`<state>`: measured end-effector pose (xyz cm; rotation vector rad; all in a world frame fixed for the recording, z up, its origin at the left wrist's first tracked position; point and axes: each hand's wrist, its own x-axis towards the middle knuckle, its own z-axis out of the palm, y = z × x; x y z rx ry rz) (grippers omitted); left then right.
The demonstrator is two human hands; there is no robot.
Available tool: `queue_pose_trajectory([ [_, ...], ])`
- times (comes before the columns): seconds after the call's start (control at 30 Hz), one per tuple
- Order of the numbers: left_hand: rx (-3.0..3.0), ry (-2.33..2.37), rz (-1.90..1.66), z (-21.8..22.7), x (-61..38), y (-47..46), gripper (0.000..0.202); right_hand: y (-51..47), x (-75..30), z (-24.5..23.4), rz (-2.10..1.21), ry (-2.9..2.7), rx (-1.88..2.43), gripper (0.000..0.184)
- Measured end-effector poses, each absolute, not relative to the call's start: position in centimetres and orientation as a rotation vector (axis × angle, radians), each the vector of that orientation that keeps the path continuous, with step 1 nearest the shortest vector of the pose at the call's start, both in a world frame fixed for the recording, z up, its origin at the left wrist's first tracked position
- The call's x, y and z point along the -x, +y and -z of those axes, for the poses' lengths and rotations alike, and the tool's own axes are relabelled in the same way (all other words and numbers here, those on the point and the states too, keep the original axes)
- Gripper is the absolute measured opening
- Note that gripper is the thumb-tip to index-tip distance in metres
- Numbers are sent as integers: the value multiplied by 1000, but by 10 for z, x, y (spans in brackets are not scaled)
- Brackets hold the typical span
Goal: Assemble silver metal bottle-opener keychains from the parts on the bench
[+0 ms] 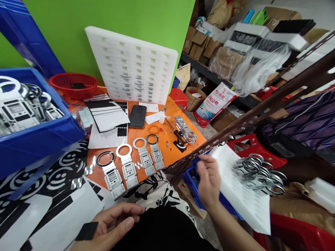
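My left hand (112, 223) is low at the front, thumb and index finger apart, nothing visible between them. A black square pad (87, 231) lies against the back of this hand; whether it sticks there I cannot tell. My right hand (209, 181) hovers right of the table edge, fingers curled and slightly blurred; anything pinched in them is too small to make out. Along the table's front edge lie flat silver ring-topped brackets, one with a black ring (112, 174), others with a plain ring (127, 167). Small silver discs (89, 170) sit beside them.
A blue bin (39, 139) of brackets stands left, with a red basket (74, 85) behind. A phone (137, 116), screwdriver (179, 135) and bracket stack (185, 129) lie on the orange table. A white foam tray (243, 195) bears more brackets; a metal beam (251, 111) crosses right.
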<state>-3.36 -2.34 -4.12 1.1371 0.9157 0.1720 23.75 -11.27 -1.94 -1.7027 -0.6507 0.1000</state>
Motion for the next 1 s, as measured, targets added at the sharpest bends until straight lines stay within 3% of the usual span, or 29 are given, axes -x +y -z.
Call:
queue_pose_trajectory([
  [0.1, -1122, 922, -231, 33, 17, -26, 33, -103, -181, 14, -890, -856, 1533, 32],
  [0.17, -1090, 934, -334, 30, 11, -28, 29, -95, -155, 11, -1153, -1006, 1431, 35],
  [0.33, -978, 927, -627, 22, 12, -28, 23, -76, -135, 18, -993, -1311, 1404, 37],
  [0.53, -755, 928, -826, 15, 13, -21, 19, -49, -120, 19, -1048, -1162, 1310, 36],
  [0.83, -539, 775, -776, 5, 28, -10, 14, -53, -113, 15, -632, -1643, 1234, 55],
  [1.0, -580, 761, -651, 6, 40, -8, 17, -50, -128, 5, -795, -1752, 1228, 33],
])
